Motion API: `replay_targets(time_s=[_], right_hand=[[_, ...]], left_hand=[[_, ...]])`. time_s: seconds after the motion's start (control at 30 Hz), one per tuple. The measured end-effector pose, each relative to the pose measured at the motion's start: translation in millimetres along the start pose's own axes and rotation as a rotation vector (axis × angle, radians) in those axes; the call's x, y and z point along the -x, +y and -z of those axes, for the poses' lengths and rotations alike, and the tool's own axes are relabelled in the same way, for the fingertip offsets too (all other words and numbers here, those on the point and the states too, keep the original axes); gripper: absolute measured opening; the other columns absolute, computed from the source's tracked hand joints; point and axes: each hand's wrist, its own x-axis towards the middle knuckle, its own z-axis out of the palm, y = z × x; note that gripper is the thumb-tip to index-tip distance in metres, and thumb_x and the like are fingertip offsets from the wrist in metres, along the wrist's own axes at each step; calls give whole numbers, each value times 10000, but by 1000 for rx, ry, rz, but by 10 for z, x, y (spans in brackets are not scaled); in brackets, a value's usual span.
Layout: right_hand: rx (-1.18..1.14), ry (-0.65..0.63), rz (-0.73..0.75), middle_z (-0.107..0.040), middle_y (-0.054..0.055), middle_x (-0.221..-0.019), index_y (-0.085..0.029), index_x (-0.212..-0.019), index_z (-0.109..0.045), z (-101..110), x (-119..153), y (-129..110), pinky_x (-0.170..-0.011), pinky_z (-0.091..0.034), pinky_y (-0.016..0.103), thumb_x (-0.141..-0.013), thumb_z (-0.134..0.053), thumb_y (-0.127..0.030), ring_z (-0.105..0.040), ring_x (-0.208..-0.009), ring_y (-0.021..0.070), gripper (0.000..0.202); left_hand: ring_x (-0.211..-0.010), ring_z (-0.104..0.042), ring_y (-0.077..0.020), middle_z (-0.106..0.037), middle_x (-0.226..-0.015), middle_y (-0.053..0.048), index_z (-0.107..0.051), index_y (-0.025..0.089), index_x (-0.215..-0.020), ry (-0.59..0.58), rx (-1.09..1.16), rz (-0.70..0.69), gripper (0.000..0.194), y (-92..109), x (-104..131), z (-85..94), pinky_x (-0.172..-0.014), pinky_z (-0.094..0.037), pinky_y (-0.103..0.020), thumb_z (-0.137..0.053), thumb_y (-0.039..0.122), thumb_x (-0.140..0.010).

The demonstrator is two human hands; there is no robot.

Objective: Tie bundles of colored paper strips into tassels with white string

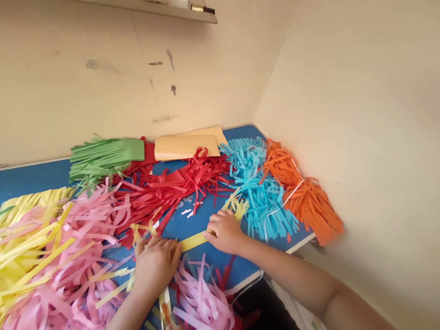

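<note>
A narrow yellow paper band [194,241] is stretched between my two hands just above the blue table [209,268]. My left hand [157,258] has its fingers curled closed over the band's left end. Closed around the right end is my right hand [226,232]. Pale yellow fringe strips stick out beyond both hands. Red fringed paper [171,184] lies behind the hands. Pink fringe [81,254] spreads to the left of my left hand, and a light pink bunch [205,310] hangs at the table's near edge, below the band.
Blue fringe [271,201] and orange fringe [303,193] with a white string [285,203] lie at the right end. Green fringe [107,154] and folded tan paper [187,144] sit along the wall, yellow fringe [5,266] at far left. A shelf [175,7] juts out above.
</note>
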Motion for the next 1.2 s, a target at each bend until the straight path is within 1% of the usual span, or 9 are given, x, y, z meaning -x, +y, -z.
replay_targets(time_s=[0.17,0.27,0.37,0.47,0.57,0.77,0.9,1.07,1.2], right_hand=[[8,-5,-17,-650,14,-792,-201,-695,-654,-54,-16,13,-767,-311,340,-871,-644,-371,-530,-834,193,245],[0,114,-57,-677,51,-935,-203,-872,-676,-21,23,11,-820,-312,370,-866,-667,-375,-540,-924,219,173],[21,216,139,-682,47,-1029,-220,-974,-661,33,103,-11,-909,-277,423,-924,-610,-325,-525,-1028,222,127],[71,172,384,-691,26,-913,-204,-896,-653,46,137,-35,-944,-256,454,-960,-561,-317,-523,-1005,212,159],[123,134,440,-691,33,-841,-190,-840,-658,34,61,-26,-898,-279,432,-974,-508,-226,-529,-921,195,204],[52,56,353,-710,24,-880,-210,-815,-695,111,-109,-35,-877,-283,426,-880,-610,-305,-535,-912,199,143],[128,163,448,-698,43,-958,-200,-922,-679,68,-57,-73,-881,-286,421,-922,-595,-310,-518,-968,215,138],[64,217,394,-717,-2,-865,-223,-846,-705,-57,0,164,-846,-271,386,-979,-558,-285,-536,-886,174,208],[-92,113,271,-731,-56,-894,-278,-860,-738,-14,-31,355,-825,-276,358,-874,-723,-373,-564,-878,151,97]], left_hand=[[-774,-648,-271,-709,-654,-49,-651,219,-620,-31,-49,21,415,4,-37,-3,-804,-371,-438,-432,366,-941],[-790,-646,-279,-721,-710,-63,-683,218,-742,2,-91,47,310,-3,-36,40,-829,-380,-458,-483,376,-919],[-939,-639,-285,-742,-926,-48,-693,264,-927,74,-116,-54,174,17,-23,140,-950,-340,-509,-526,235,-893],[-976,-631,-268,-733,-881,-5,-691,283,-849,73,-119,-225,290,76,-19,225,-1017,-287,-526,-483,83,-868],[-979,-622,-289,-727,-850,-43,-693,236,-859,91,-124,-269,208,149,-35,231,-1020,-290,-539,-499,168,-887],[-932,-610,-261,-704,-808,-55,-674,214,-790,125,-161,-227,255,176,-74,119,-1010,-288,-511,-463,212,-931],[-901,-616,-250,-699,-778,-27,-681,227,-802,134,-166,-259,252,57,-12,38,-958,-331,-477,-468,189,-932],[-975,-622,-246,-749,-944,-24,-712,259,-1026,118,-40,-298,246,-200,177,-90,-902,-395,-426,-487,215,-940],[-888,-637,-240,-747,-919,-35,-749,278,-904,138,99,-139,249,-302,239,-183,-806,-431,-400,-509,324,-948]])
